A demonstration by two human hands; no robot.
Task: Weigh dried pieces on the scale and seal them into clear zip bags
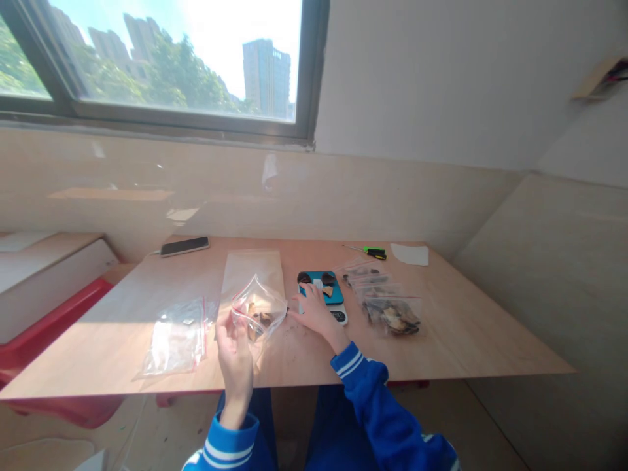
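Note:
My left hand grips the left side of a clear zip bag by its red-lined rim. The bag's mouth gapes, and brown dried pieces, which look like dried mushroom, lie inside. My right hand reaches over a small digital scale with a blue top, its thumb and fingers apart. The fingertips are close to a dark dried piece on the scale's left; whether they touch it I cannot tell. Another dark piece and a paler piece also sit on the scale.
Flat clear bags lie on the left of the wooden table. Filled zip bags overlap on the right. Behind are a brown paper sheet, a phone, a green-and-black screwdriver and a white paper piece.

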